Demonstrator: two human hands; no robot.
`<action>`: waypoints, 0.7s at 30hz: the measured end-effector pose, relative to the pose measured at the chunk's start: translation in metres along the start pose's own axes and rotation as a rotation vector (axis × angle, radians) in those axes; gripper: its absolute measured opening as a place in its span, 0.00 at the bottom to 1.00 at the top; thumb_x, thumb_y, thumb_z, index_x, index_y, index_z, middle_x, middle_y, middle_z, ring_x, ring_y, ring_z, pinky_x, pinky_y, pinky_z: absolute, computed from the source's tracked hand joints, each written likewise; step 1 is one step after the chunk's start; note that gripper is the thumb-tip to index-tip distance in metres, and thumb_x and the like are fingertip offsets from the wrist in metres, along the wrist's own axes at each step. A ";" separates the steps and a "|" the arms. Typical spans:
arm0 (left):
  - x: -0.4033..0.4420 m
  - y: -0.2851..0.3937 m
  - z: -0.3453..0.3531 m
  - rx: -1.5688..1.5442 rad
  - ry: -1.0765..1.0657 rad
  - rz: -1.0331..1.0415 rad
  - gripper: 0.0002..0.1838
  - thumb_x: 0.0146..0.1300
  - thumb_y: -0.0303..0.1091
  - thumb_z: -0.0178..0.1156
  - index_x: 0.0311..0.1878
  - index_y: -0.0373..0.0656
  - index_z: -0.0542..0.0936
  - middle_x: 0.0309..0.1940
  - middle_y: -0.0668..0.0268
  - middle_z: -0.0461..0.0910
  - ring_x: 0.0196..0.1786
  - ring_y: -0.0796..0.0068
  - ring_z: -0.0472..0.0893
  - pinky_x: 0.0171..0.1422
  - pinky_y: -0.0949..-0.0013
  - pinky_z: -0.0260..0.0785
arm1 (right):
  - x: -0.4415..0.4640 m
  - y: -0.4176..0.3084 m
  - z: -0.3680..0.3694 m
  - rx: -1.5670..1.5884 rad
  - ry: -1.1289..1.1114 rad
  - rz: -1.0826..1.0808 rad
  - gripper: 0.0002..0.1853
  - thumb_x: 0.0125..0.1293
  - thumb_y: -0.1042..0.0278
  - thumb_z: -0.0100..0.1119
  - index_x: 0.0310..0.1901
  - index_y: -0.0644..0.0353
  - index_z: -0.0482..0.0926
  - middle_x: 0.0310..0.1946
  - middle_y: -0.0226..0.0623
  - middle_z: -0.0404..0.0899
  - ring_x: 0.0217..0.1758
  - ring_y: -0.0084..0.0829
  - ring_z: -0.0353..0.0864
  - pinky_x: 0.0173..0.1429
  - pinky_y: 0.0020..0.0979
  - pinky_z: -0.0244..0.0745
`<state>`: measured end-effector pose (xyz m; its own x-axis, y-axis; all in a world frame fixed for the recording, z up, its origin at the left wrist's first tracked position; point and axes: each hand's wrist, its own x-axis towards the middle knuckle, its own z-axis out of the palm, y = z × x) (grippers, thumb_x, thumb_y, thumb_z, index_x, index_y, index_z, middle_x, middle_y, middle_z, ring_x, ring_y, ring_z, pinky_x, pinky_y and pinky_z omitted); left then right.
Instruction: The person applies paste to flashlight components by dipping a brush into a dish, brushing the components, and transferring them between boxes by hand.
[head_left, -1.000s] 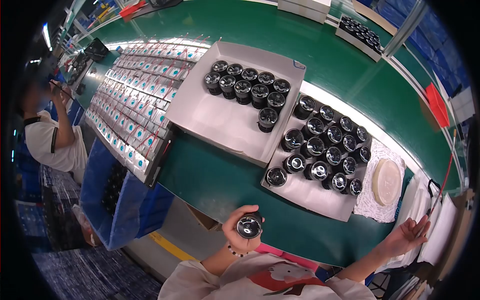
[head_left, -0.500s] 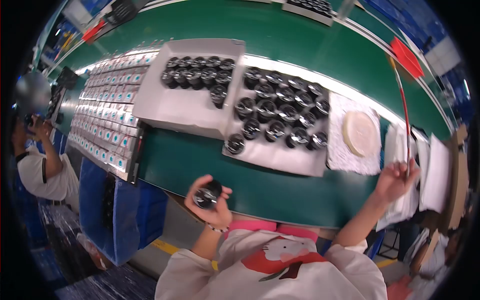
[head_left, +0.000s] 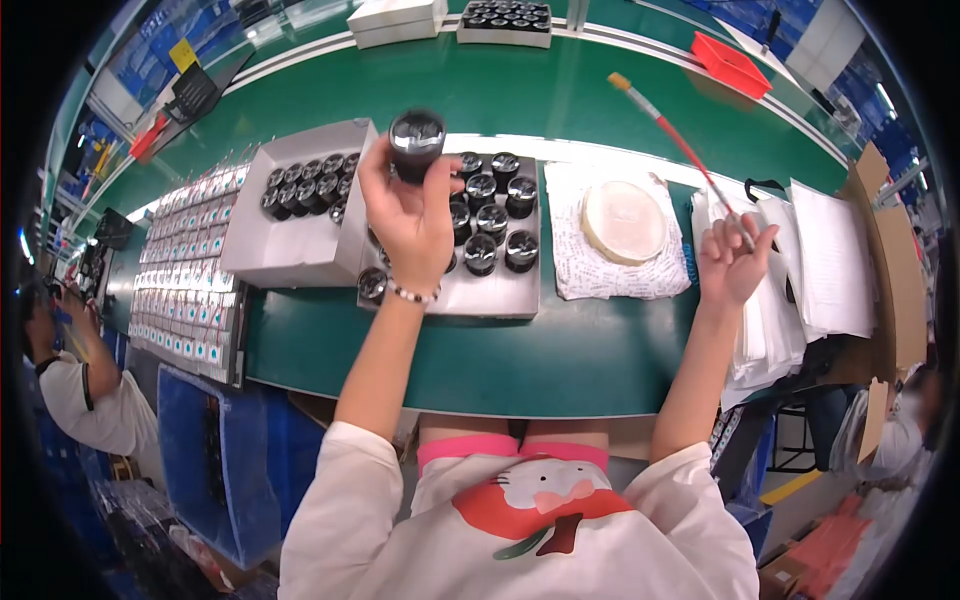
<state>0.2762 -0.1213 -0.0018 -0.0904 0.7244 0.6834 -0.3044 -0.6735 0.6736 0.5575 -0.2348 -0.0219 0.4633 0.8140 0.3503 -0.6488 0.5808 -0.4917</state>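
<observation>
My left hand [head_left: 412, 230] is closed around a black cylindrical part with a shiny, glassy top [head_left: 417, 150], held up over the white tray [head_left: 500, 303] of similar black parts. In my right hand [head_left: 735, 265] is a paintbrush [head_left: 682, 148] with a red handle, its yellowish bristles pointing up and to the left. Between the hands a round, pale dish [head_left: 625, 222] rests on a white printed cloth [head_left: 590, 285]. My left hand and forearm cover part of the tray.
Left of the tray stands a white box [head_left: 290, 245] with black parts in rows. Beyond it are racks of small white pieces [head_left: 190, 260]. White sheets [head_left: 830, 270] and cardboard [head_left: 890, 260] lie right. A red bin [head_left: 730, 65] sits at the back; another person [head_left: 90, 385] works left.
My left hand has lifted the black part from near the table's front edge up over the tray. My right hand has risen, and the brush now leans further left.
</observation>
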 end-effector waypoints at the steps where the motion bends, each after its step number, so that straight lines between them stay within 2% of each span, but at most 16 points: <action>1: -0.008 -0.008 0.000 0.000 0.010 -0.049 0.22 0.55 0.19 0.50 0.51 0.33 0.56 0.41 0.58 0.67 0.35 0.74 0.76 0.32 0.78 0.72 | 0.000 0.003 0.002 -0.077 0.015 -0.008 0.28 0.64 0.46 0.32 0.31 0.62 0.78 0.14 0.29 0.64 0.15 0.19 0.54 0.20 0.20 0.51; 3: -0.026 -0.008 -0.002 0.000 -0.023 -0.180 0.22 0.55 0.19 0.49 0.52 0.33 0.55 0.41 0.59 0.67 0.36 0.73 0.75 0.34 0.76 0.72 | 0.000 0.009 0.008 -0.113 -0.073 -0.013 0.28 0.65 0.47 0.31 0.30 0.62 0.78 0.13 0.29 0.64 0.13 0.19 0.54 0.19 0.20 0.51; 6: -0.035 -0.008 -0.011 0.035 -0.080 -0.128 0.22 0.56 0.20 0.48 0.53 0.33 0.55 0.40 0.58 0.68 0.35 0.73 0.75 0.35 0.75 0.72 | -0.005 0.012 0.018 -0.133 -0.086 -0.015 0.28 0.66 0.48 0.29 0.27 0.61 0.76 0.12 0.29 0.63 0.11 0.18 0.52 0.18 0.19 0.53; 8: -0.030 -0.006 -0.015 0.017 -0.018 -0.186 0.22 0.57 0.22 0.49 0.53 0.32 0.55 0.40 0.57 0.68 0.35 0.73 0.76 0.36 0.75 0.72 | -0.006 0.011 0.017 -0.102 -0.084 -0.009 0.28 0.66 0.49 0.29 0.26 0.61 0.76 0.12 0.28 0.62 0.11 0.18 0.53 0.18 0.20 0.54; 17: -0.013 -0.009 -0.032 0.216 0.168 -0.051 0.22 0.57 0.23 0.49 0.52 0.31 0.54 0.42 0.58 0.67 0.35 0.73 0.75 0.34 0.76 0.72 | -0.003 0.020 0.012 -0.128 -0.021 0.018 0.27 0.66 0.51 0.29 0.24 0.60 0.76 0.11 0.29 0.62 0.10 0.18 0.53 0.18 0.20 0.54; 21: -0.012 -0.010 -0.035 0.166 0.142 -0.185 0.20 0.58 0.22 0.48 0.53 0.30 0.56 0.40 0.59 0.69 0.34 0.74 0.76 0.34 0.78 0.72 | -0.003 0.027 0.015 -0.116 -0.031 0.032 0.29 0.67 0.51 0.27 0.23 0.60 0.76 0.09 0.29 0.61 0.09 0.18 0.52 0.17 0.21 0.55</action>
<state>0.2471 -0.1182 -0.0268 -0.1827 0.8429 0.5061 -0.1695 -0.5340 0.8283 0.5298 -0.2217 -0.0239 0.4233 0.8328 0.3567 -0.5878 0.5520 -0.5914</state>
